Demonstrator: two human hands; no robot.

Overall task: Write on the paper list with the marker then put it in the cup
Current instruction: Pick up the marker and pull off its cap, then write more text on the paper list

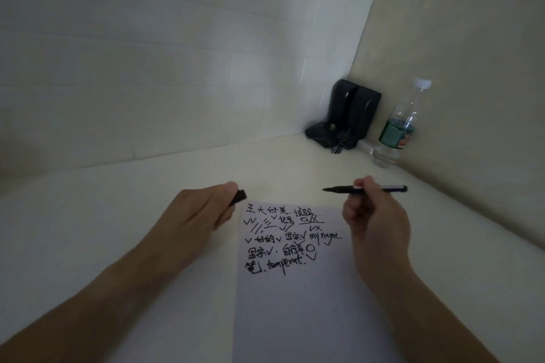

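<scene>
1. The fingers (pixel 358 209) of the right hand (pixel 377 221) are curled closed around a slim black marker pen with a pale band near its back end (pixel 365 189), held level above the table with its bare tip pointing left.
2. The left hand (pixel 194 215) is closed too, pinching the marker's small black cap (pixel 239 197) between thumb and fingers, so that only the cap's end shows.
3. Pen tip and cap are apart, with a gap of bare table between them.
4. Just near of both hands lies a white sheet of paper (pixel 295 303), flat on the table; its far part is covered in black handwriting and tick marks, its near part blank.
5. The pale cream table (pixel 118 230) runs to a white tiled wall (pixel 147 68) on the far side.
6. In the far right corner stands a pair of black plastic devices (pixel 351 115), too dim to identify.
7. Just right of them stands a clear plastic water bottle with a green label and white cap (pixel 398 127), upright by the beige side wall (pixel 472 68).
</scene>
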